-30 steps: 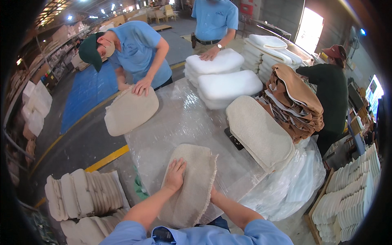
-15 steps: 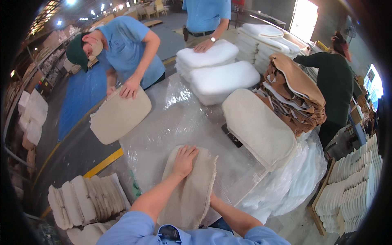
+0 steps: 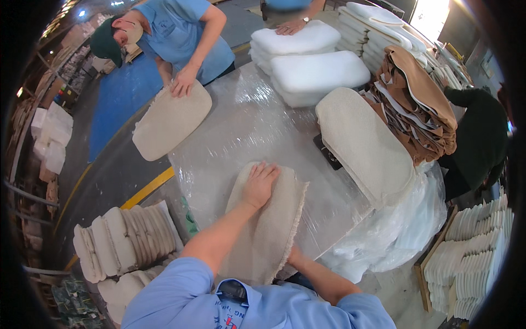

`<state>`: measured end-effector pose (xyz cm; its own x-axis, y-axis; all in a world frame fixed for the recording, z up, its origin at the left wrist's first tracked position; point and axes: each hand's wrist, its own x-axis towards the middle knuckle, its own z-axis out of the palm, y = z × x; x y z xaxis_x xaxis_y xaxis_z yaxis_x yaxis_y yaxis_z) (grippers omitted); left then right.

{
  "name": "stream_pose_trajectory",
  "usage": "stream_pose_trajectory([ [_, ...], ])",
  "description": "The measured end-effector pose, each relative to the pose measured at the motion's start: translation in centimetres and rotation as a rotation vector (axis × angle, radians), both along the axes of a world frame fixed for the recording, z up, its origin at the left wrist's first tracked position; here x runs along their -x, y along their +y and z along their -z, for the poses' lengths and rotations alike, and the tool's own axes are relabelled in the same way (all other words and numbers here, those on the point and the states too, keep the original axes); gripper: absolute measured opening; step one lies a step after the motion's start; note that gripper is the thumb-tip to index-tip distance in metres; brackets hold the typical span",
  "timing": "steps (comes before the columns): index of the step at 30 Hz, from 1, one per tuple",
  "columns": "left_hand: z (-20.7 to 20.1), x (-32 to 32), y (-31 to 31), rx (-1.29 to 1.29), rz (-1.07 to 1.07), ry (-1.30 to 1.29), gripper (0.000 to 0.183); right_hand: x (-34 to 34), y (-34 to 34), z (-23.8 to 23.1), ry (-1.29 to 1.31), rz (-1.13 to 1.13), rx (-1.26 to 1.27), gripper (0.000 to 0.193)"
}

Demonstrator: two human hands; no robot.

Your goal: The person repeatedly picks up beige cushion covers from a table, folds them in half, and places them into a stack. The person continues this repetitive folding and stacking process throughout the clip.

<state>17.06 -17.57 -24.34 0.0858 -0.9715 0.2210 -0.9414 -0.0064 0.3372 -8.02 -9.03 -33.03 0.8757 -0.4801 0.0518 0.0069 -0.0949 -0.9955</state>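
Note:
A beige cushion-shaped fabric piece (image 3: 268,233) with a frayed right edge lies in front of me, over the near part of the plastic-wrapped table (image 3: 230,126). My left hand (image 3: 261,185) rests flat on its far end, fingers stretched out and slightly apart. Low at the frayed edge is my right hand (image 3: 295,257); its fingers are hidden behind or under the fabric, so their grip does not show. To the right lies another beige cushion-shaped piece (image 3: 367,145), with a small dark object (image 3: 327,153) beside it.
Across the table, a co-worker (image 3: 178,33) handles a beige piece (image 3: 172,123). Another person's hand (image 3: 292,26) rests on white padding (image 3: 320,74). Brown covers (image 3: 419,104) are heaped at right, above clear plastic (image 3: 405,225). Beige pieces (image 3: 123,241) stand lower left, pale pads (image 3: 466,257) lower right.
The view has shifted, so the table and stacks sit higher in it. My left hand stays flat on the fabric and my right hand stays at its frayed edge.

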Motion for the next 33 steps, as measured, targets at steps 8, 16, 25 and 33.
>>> stream_pose_trajectory([
  [8,0.1,-0.1,-0.9,0.020,0.036,-0.008,0.051,-1.2,0.6,-1.2,-0.048,-0.046,-0.861,0.067],
  [16,0.8,-0.5,-0.5,0.025,0.031,-0.028,0.052,2.7,0.5,-4.1,0.087,-0.048,0.670,0.088],
  [25,1.0,-1.0,0.4,0.013,0.026,0.026,0.051,-2.3,2.7,0.8,0.192,-0.035,0.506,0.074],
  [33,-0.9,1.2,7.9,-0.130,0.093,0.373,0.054,-1.9,1.9,5.0,-0.414,0.421,-1.457,0.066],
])
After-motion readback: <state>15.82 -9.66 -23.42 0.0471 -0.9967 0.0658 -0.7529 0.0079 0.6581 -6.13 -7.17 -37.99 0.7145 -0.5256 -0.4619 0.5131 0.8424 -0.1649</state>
